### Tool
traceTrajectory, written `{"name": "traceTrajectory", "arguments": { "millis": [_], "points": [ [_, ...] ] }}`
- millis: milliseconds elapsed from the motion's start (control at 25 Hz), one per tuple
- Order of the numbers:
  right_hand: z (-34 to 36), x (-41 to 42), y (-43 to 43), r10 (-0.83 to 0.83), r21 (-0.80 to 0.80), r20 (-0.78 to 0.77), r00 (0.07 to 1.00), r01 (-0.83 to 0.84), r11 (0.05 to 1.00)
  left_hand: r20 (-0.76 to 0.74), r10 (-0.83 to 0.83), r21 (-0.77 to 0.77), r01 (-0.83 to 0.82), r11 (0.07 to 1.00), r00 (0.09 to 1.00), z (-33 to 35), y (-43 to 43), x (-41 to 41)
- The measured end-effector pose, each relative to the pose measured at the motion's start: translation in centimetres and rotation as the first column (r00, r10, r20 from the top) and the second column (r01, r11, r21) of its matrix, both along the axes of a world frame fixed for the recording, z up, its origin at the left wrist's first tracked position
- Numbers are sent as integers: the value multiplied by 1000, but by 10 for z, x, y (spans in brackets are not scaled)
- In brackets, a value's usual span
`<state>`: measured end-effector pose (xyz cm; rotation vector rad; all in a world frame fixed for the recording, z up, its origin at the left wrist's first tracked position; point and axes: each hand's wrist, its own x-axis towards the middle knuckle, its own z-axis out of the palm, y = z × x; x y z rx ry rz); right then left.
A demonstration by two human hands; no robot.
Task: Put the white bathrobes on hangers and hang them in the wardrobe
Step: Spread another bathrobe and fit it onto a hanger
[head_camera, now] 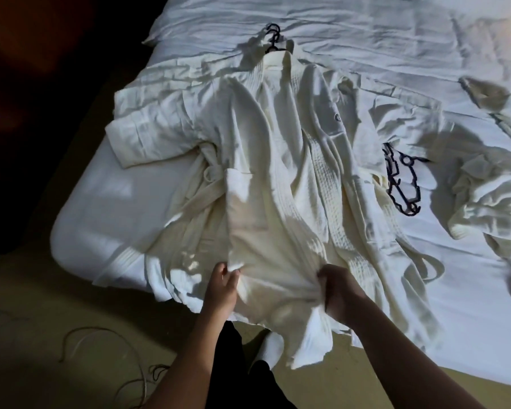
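Both bare forearms reach up from the lower frame; left hand and right hand each pinch cloth with curled fingers.

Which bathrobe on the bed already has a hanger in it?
The spread-out bathrobe in the middle: a dark hanger hook pokes from its collar. The crumpled bathrobe at right shows none.

Bedroom: white-sheeted bed, bathrobes, hangers, carpet floor.
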<state>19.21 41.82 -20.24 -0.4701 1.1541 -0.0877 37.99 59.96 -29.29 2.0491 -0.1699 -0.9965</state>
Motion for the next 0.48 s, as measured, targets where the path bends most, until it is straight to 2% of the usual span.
{"name": "traceTrajectory", "arguments": {
  "millis": [120,160,240,280,400,440,480],
  "points": [
    [-4,1,-5,86,-31,10,996,-86,996,-223,217,-45,-232,972,950,5,-6,4],
    [-7,0,-6,138,-62,-16,990,-139,988,-232,231,-35,-245,969,945,8,-6,6],
    [-3,-2,-15,214,-111,-53,975,-218,970,-182,214,-21,-221,975,960,11,2,20],
    [-3,-8,-22,202,-132,-32,979,-205,970,-150,225,-22,-231,973,963,14,10,33],
    [3,-25,-38,112,-122,198,974,-89,989,-29,225,-80,-227,971,974,28,42,66],
    [2,-28,-34,123,-119,211,970,-99,988,12,212,-66,-211,975,977,31,47,70],
    [-4,-28,-26,204,-150,136,970,-183,972,47,201,-22,-200,979,978,29,51,73]
  ]
}}
